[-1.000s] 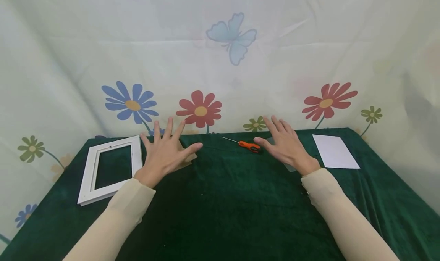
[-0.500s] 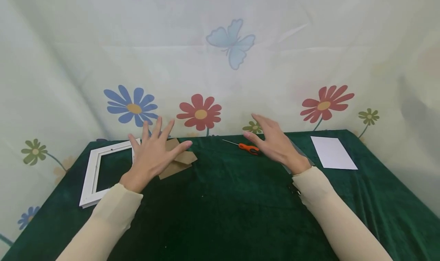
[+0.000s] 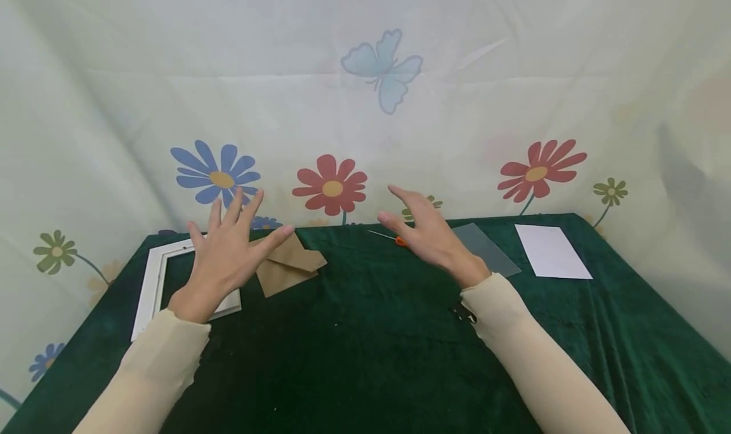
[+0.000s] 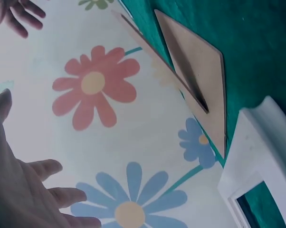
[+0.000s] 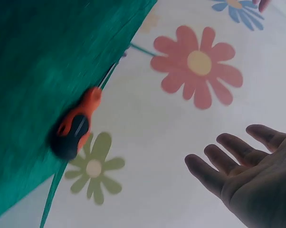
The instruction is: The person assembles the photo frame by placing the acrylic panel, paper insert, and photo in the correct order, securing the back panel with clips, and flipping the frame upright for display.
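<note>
In the head view the left hand, fingers spread, is held up over the right side of the white frame and beside the brown backing board with its raised flap. It holds nothing. The right hand is raised with straight fingers, also empty, and covers much of the orange screwdriver. The right wrist view shows the screwdriver's orange and black handle on the green cloth, apart from the right hand. Spread fingers of the left hand show in the left wrist view.
A clear sheet lies just right of the right hand, and a white rectangular sheet farther right. Green cloth covers the table, with a flower-printed curtain behind its back edge.
Both hands have moved left. The left hand now overlaps the white frame, baring the brown board; the right hand has uncovered the clear sheet and now hides most of the screwdriver.
</note>
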Motion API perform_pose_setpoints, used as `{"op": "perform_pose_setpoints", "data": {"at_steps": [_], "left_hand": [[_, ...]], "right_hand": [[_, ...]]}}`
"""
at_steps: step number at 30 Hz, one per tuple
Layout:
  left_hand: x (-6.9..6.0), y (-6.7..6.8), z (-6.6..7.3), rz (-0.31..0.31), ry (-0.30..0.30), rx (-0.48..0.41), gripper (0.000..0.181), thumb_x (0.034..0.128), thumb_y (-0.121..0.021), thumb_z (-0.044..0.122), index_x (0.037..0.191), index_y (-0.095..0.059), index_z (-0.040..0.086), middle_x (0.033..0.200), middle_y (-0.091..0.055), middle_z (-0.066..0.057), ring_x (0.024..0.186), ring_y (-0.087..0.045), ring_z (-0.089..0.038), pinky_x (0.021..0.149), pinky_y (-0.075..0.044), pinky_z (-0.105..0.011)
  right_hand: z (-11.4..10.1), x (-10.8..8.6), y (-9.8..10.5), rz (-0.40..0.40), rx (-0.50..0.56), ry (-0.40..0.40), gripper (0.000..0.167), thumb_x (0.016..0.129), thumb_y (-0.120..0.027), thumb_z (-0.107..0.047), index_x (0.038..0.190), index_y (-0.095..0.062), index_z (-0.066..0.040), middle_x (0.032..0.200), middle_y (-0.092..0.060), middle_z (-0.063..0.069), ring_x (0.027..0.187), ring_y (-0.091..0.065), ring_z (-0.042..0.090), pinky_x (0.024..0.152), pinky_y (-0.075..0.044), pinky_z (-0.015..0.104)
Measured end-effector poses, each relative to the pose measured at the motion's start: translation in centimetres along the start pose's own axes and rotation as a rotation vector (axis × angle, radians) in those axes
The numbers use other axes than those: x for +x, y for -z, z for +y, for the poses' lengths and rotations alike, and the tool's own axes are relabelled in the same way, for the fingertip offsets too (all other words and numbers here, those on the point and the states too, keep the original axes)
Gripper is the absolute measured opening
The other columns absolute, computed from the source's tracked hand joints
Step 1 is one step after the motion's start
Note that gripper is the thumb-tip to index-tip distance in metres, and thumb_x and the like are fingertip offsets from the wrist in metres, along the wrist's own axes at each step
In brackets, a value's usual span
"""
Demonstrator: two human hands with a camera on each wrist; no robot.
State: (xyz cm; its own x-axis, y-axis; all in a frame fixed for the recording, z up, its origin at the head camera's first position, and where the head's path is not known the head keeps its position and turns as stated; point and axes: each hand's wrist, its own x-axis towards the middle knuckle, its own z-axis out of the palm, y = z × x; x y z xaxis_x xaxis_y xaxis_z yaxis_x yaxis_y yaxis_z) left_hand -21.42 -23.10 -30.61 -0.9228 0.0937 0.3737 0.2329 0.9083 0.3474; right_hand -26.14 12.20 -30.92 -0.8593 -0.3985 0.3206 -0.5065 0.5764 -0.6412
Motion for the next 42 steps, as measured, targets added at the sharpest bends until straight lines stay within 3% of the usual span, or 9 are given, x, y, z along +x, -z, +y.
{"op": "perform_pose_setpoints", "data": {"at_steps": [9,19,28,34,42], "left_hand": [[-0.7,1.2,-1.5,0.022,0.030,-0.002,0.096,0.0989,-0.044,0.077,0.171,-0.023,0.016,0.176,-0.008,-0.018,0.157,-0.002,-0.056,0.108,0.014,-0.085],[-0.5,2.5,-3.1,0.038,0.093,0.002,0.095,0.1003,-0.042,0.076,0.171,-0.020,0.016,0.174,-0.011,-0.025,0.155,-0.008,-0.059,0.108,0.005,-0.089],[-1.2,3.4,-4.8,0.050,0.134,0.001,0.093,0.1019,-0.041,0.074,0.171,-0.020,0.014,0.175,-0.007,-0.024,0.155,-0.008,-0.059,0.107,0.004,-0.090],[-1.6,3.8,-5.5,0.063,0.142,0.003,0.093,0.1028,-0.041,0.072,0.171,-0.019,0.013,0.174,-0.007,-0.024,0.155,-0.008,-0.059,0.109,0.003,-0.089],[-2.0,4.1,-6.4,0.060,0.174,-0.003,0.093,0.1039,-0.041,0.071,0.171,-0.015,0.012,0.173,-0.006,-0.029,0.154,-0.006,-0.060,0.109,0.004,-0.089]], "right_hand": [[-2.0,0.8,-1.8,0.001,0.083,0.029,0.076,0.106,-0.055,-0.056,0.167,-0.034,-0.017,0.169,-0.036,0.006,0.154,-0.033,0.028,0.122,-0.030,0.062],[-4.2,1.9,-3.5,-0.007,0.134,0.067,0.073,0.106,-0.056,-0.054,0.167,-0.035,-0.020,0.166,-0.040,0.004,0.152,-0.036,0.024,0.122,-0.034,0.056],[-5.8,2.8,-5.2,-0.024,0.186,0.106,0.069,0.108,-0.056,-0.046,0.166,-0.036,-0.013,0.168,-0.038,0.005,0.151,-0.037,0.025,0.123,-0.034,0.052],[-6.8,3.0,-6.3,-0.042,0.213,0.074,0.069,0.108,-0.057,-0.046,0.165,-0.037,-0.012,0.165,-0.041,0.007,0.148,-0.041,0.028,0.121,-0.037,0.055],[-7.7,3.5,-7.9,-0.053,0.272,0.073,0.065,0.108,-0.059,-0.046,0.165,-0.039,-0.019,0.160,-0.046,0.004,0.145,-0.044,0.030,0.116,-0.042,0.056]]}}
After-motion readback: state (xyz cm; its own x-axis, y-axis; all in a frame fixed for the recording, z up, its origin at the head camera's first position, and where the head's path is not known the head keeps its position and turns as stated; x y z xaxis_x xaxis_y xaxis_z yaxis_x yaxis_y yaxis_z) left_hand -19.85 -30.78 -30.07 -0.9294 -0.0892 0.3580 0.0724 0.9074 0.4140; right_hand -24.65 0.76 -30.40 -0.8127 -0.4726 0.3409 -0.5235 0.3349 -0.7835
